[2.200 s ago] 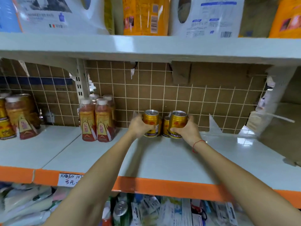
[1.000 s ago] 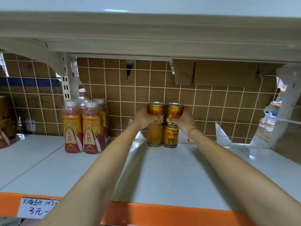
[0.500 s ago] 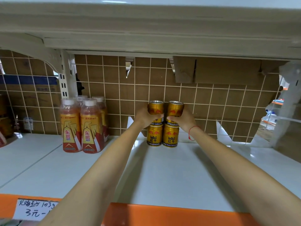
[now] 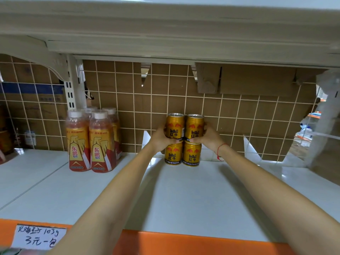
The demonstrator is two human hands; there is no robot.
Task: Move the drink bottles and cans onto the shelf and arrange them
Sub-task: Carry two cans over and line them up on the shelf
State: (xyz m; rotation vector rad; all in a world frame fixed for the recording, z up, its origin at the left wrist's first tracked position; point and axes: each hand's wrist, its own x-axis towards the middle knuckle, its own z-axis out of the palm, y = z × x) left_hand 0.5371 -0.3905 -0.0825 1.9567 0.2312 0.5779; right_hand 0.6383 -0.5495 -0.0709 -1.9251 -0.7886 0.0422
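At the far middle of a white shelf, against a wire grid back panel backed by brown cardboard, four gold Red Bull cans stand in two stacks of two. The left hand curls its fingers round the upper left can, and the right hand curls round the upper right can; a red string bracelet circles the right wrist. Each upper can sits on top of a lower one: the lower left can and the lower right can stand upright on the shelf, touching each other, labels facing near.

To the left, well apart from the cans, a cluster of orange drink bottles with white caps stands upright near the back panel, two in front and more behind. Beside them a slotted white upright post carries a curved bracket under the upper shelf, whose pale underside fills the top of the view. The near edge of the shelf has an orange price strip with a handwritten white price tag at the near left. A seam divides the shelf boards on the left. At the far right, torn openings in the cardboard show blurred goods beyond.
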